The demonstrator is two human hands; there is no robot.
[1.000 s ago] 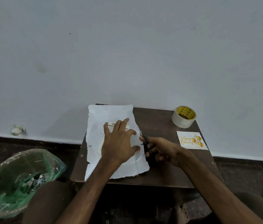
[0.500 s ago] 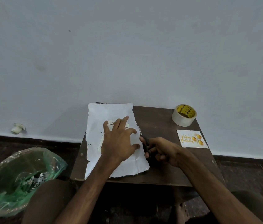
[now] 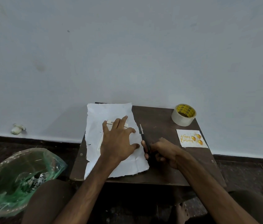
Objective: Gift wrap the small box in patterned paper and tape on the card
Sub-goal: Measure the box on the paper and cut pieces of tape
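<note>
**Head view: wrapping at the trimming stage, nothing folded, taped or carded**

Position of items. The small box (image 3: 111,123) lies flat on the paper (image 3: 108,110), towards the left half of the dark table (image 3: 159,117). The sheet is spread out with its white face up. Whether the underside carries the pattern cannot be confirmed from this angle.

Hands. The left hand (image 3: 119,141) lies palm down with its fingers spread and straight, pressing on the box and sheet and gripping nothing. The right hand (image 3: 164,152) is curled round the handles of the scissors (image 3: 143,136), whose blades run along the sheet's right edge. The blade gap is too fine to read.

Progress. The box is placed and the sheet is laid out. Its edges are ragged, and the work in hand appears to be cutting it to size. No side of the paper is lifted over the box yet. The tape roll (image 3: 183,114) stands at the far right corner, well apart from the sheet. The card (image 3: 191,138) lies just in front of it, loose on the table.

Outstanding. Finish the cut, fold and tape the paper, close the ends, attach the card.

A bin (image 3: 14,175) lined in green stands left of the table, scraps inside.
</note>
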